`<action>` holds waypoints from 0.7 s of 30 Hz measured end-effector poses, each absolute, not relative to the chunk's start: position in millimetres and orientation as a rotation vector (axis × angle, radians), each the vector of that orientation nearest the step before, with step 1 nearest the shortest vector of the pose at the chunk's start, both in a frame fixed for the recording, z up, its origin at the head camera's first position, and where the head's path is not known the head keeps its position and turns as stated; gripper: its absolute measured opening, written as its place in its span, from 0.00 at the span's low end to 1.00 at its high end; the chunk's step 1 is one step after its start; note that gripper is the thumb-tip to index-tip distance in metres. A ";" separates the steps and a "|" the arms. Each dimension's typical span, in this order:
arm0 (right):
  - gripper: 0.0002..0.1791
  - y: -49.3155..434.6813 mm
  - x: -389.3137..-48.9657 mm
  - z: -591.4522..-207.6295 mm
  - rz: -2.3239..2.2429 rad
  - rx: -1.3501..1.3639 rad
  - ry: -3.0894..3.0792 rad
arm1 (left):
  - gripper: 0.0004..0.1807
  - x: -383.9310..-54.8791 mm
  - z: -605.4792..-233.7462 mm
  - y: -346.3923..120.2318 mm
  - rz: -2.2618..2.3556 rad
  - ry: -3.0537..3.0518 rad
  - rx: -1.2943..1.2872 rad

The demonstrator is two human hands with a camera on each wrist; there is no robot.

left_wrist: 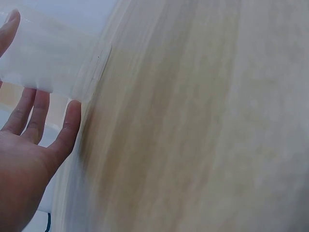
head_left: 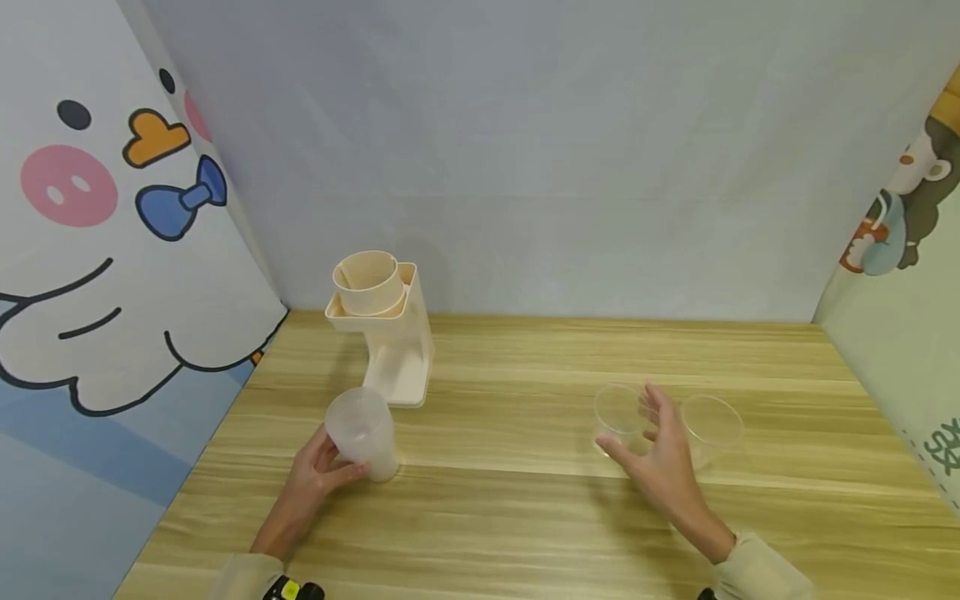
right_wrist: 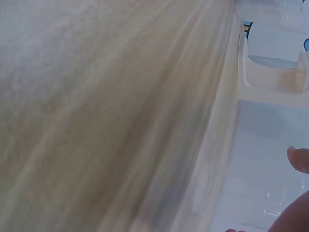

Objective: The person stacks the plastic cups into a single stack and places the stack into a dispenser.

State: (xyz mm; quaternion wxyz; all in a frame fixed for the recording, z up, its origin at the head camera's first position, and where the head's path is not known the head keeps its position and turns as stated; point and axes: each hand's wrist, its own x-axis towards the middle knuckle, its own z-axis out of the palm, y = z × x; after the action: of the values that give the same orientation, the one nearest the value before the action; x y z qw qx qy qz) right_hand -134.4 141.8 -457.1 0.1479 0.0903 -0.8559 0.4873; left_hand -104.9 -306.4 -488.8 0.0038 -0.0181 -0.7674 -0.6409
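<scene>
My left hand (head_left: 311,479) grips a frosted plastic cup (head_left: 378,450) that stands on the table. In the left wrist view the thumb lies on one side of the cup (left_wrist: 48,58) and the fingertips touch the other. Over on the right, my right hand (head_left: 663,454) has its thumb and fingers spread at a clear cup (head_left: 611,433), nothing pinched between them. Whether it touches that cup, I cannot tell. A second clear cup (head_left: 705,442) stands just right of the hand, partly behind it. Only part of the right hand (right_wrist: 294,208) shows in the right wrist view.
Behind the frosted cup stands a cream plastic stand (head_left: 416,333) with a round open holder (head_left: 371,287) on top. The wood-grain table (head_left: 510,533) meets a pale cloth backdrop (head_left: 555,167). Printed panels border it left and right.
</scene>
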 end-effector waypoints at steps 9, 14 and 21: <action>0.52 140.0 -136.7 -468.8 1.487 0.073 -2.560 | 0.46 -104.8 -490.0 -307.1 -2.020 -2.389 -0.082; 0.49 139.0 -138.1 -474.1 1.533 0.020 -2.579 | 0.46 -104.7 -489.1 -306.1 -2.026 -2.395 -0.081; 0.39 135.3 -141.1 -477.6 1.563 0.070 -2.496 | 0.46 -102.7 -486.7 -305.1 -2.024 -2.388 -0.072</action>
State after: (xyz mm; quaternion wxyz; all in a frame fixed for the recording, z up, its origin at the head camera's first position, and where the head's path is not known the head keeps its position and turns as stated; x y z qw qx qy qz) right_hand -141.1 135.3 -477.6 0.0978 0.0236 -0.8433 0.5280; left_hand -102.7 -305.1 -486.7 0.0055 -0.0228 -0.7627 -0.6464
